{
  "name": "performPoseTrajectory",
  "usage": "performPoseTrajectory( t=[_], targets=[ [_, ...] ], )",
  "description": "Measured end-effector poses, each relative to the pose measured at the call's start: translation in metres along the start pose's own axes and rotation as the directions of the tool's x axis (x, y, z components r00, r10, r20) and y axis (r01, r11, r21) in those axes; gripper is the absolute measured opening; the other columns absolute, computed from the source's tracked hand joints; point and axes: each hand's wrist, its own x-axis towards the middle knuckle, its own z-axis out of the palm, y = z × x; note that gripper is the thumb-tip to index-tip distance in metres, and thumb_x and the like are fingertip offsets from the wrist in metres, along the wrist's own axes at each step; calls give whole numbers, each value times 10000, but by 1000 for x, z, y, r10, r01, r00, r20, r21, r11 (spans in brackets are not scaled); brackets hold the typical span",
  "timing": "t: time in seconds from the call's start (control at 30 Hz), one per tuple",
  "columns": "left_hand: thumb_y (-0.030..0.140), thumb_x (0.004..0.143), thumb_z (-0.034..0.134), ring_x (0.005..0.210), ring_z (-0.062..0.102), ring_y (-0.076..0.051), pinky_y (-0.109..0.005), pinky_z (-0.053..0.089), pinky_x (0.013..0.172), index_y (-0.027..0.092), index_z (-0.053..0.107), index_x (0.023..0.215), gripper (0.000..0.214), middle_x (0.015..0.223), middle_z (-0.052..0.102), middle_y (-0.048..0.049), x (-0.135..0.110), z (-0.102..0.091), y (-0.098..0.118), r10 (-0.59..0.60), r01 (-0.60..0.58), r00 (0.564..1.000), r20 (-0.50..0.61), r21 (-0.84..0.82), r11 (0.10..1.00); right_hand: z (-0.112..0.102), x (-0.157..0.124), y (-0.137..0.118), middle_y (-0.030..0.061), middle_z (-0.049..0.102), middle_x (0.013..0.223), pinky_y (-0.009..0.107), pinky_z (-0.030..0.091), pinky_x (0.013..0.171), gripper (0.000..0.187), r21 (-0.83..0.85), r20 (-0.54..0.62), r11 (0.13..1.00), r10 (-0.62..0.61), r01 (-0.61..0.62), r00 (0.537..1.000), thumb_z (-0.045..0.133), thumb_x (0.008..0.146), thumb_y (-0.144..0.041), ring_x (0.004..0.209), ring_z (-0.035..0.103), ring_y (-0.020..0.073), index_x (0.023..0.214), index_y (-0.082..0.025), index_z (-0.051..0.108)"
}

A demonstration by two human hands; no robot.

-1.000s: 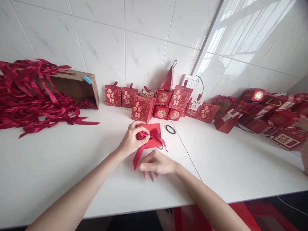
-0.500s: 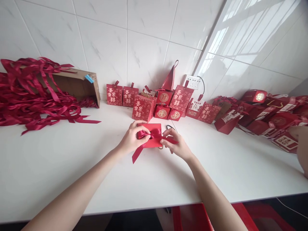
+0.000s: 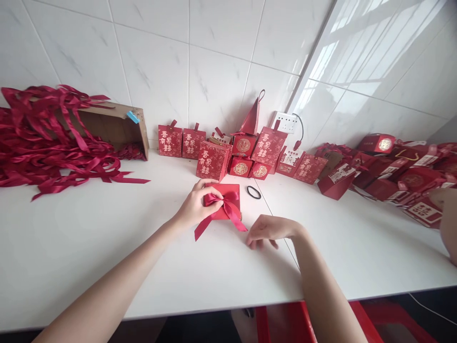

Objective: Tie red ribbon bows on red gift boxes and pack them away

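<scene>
A small red box [image 3: 213,216] lies on the white table with a dark red satin ribbon bow [image 3: 232,196] across its top. My left hand [image 3: 200,202] is closed on the bow near its knot, thumb and index finger pinched together, while its other fingers rest behind the box. One ribbon tail hangs toward the lower left, the other toward the lower right. Just beyond the tip of that right tail is my right hand [image 3: 269,231], bent downward at the wrist, its fingers loosely curved and apart with nothing seen in them.
A black hair tie [image 3: 253,192] lies right of the box. Behind stand several printed red gift boxes [image 3: 210,161] by a power strip [image 3: 285,122]. Ribbons [image 3: 53,147] spill from a cardboard box [image 3: 124,114] at left. More red boxes [image 3: 410,176] are piled right, beside another person's arm [image 3: 449,219].
My right hand has let go of the right ribbon tail and moved down, toward me. That tail now drops over the box's lower right corner. My left hand keeps its pinch.
</scene>
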Motion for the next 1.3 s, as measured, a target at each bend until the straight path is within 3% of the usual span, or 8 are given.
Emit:
performPoseTrajectory(
  t=[0.1, 0.2, 0.27, 0.33, 0.5, 0.7, 0.87, 1.3],
  targets=[
    [271, 751, 598, 1179, 507, -238, -377, 449, 987, 228, 637, 734, 61, 1092, 562, -63, -1, 1, 3, 4, -4, 1000, 12, -11, 1000, -9, -5, 0, 8, 570, 617, 157, 206, 312, 367, 90, -354, 984, -114, 155, 928, 627, 727, -511, 437, 411, 54, 767, -147, 655],
    [268, 752, 603, 1172, 513, -236, -384, 441, 997, 228, 639, 741, 55, 1128, 554, -64, -2, 2, 4, 18, -18, 1000, 18, -6, 1000, 1, 8, -8, -62, 391, 545, 180, 208, 353, 431, 111, -726, 909, -202, 403, 657, 553, 754, -609, 416, 287, 45, 691, -185, 513],
    [266, 756, 605, 1185, 504, -237, -388, 428, 1012, 229, 636, 748, 50, 1141, 547, -63, -2, 3, 4, 25, -25, 999, 24, -2, 1000, 14, 22, -16, -52, 413, 573, 197, 271, 382, 429, 17, -781, 889, -274, 457, 562, 570, 744, -611, 445, 326, 61, 677, -201, 468],
    [264, 767, 597, 1203, 491, -233, -389, 414, 1027, 228, 627, 782, 49, 1160, 536, -64, -3, 5, 3, 40, -40, 999, 30, -7, 999, 26, 34, -21, -26, 475, 626, 213, 340, 426, 411, -74, -778, 888, -336, 453, 531, 593, 743, -584, 499, 400, 82, 666, -204, 457],
    [313, 729, 642, 1310, 376, -233, -404, 417, 1025, 243, 409, 1130, 469, 1349, 382, -105, -9, 21, -4, 9, -35, 988, -157, -169, 985, 37, 42, -20, -12, 521, 680, 237, 406, 429, 353, 2, -790, 881, -289, 472, 541, 565, 783, -521, 525, 483, 112, 677, -217, 420],
    [324, 702, 645, 1208, 429, -237, -415, 471, 922, 237, 374, 846, 319, 1126, 413, -73, -16, 35, -6, -94, 52, 926, -366, -123, 991, 36, 45, -16, -14, 540, 671, 270, 465, 647, 302, -82, -852, 883, -302, 462, 428, 594, 781, -422, 651, 545, 128, 630, -207, 444],
    [346, 816, 517, 1050, 495, -215, -376, 486, 818, 216, 427, 738, 176, 1030, 459, -71, -16, 29, -2, -95, 68, 939, -331, -90, 994, 38, 45, -17, -29, 548, 671, 250, 433, 426, 384, 49, -820, 873, -242, 485, 519, 612, 747, -536, 423, 517, 92, 655, -208, 436],
    [333, 834, 450, 739, 501, -127, -234, 444, 598, 197, 422, 683, 205, 899, 468, -31, -11, 28, -2, -182, 122, 945, -273, -222, 967, 33, 52, -9, -66, 522, 557, 217, 439, 341, 402, 241, -785, 756, -217, 609, 580, 678, 715, -514, 375, 545, 97, 644, -192, 448]
  ],
)
